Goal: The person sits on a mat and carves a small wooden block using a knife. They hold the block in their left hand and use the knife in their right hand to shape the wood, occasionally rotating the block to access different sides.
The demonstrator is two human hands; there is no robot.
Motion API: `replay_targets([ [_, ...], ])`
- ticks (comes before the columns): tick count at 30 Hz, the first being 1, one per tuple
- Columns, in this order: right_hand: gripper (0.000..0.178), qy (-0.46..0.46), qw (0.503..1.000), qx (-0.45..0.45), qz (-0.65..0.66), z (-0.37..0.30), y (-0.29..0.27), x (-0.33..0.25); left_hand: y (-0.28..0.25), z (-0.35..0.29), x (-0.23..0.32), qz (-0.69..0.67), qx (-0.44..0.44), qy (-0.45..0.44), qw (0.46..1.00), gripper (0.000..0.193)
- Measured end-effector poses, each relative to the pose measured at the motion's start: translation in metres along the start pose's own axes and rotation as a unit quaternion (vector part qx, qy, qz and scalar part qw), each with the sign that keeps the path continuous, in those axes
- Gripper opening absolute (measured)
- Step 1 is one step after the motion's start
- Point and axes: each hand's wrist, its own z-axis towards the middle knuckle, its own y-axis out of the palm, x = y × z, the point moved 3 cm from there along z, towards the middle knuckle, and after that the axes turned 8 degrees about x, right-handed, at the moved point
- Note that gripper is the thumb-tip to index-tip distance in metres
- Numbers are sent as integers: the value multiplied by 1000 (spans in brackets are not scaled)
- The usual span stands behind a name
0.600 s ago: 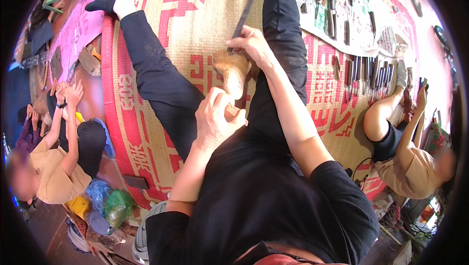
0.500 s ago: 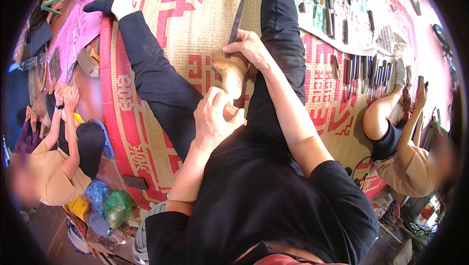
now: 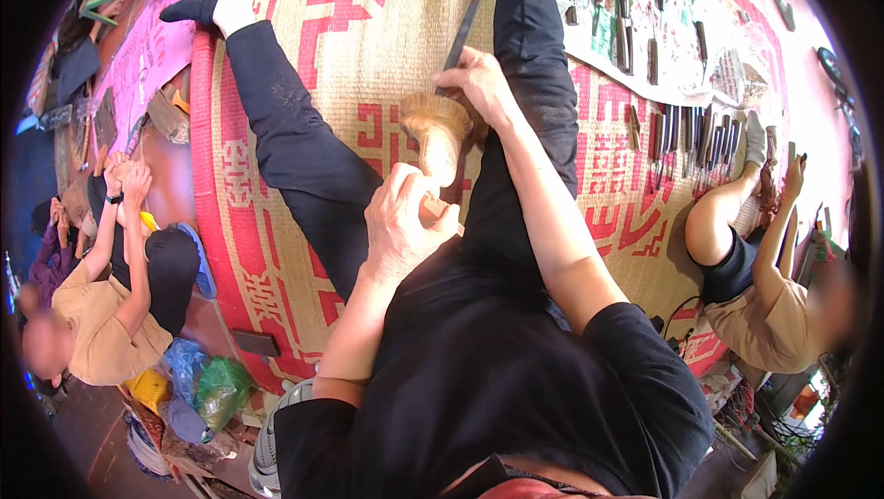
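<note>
Slim flat tool (image 3: 464,29) and flared wooden piece (image 3: 436,127) above woven mat (image 3: 396,39)

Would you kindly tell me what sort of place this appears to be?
Probably a woodcarving workshop, worked at floor level: the left hand holds a wooden piece, the right hand a long dark tool, and many hand tools lie to the right.
</note>
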Motion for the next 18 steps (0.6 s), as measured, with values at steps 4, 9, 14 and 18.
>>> replay_targets([
  [4, 15, 7, 998, 21, 55, 3, -1, -11, -1, -3, 0, -2, 5, -1, 1000, 31],
  [9, 18, 5, 997, -70, 18, -12, 4, -12, -1, -2, -5, -4, 15, -6, 1000, 30],
  [14, 15, 10, 998, 33, 45, 3, -6, -8, -1, -2, -5, -10, 14, -4, 1000, 30],
  [18, 14, 37, 997, -28, 65, -11, -1, -7, -3, -1, -6, -15, 20, -20, 999, 30],
])
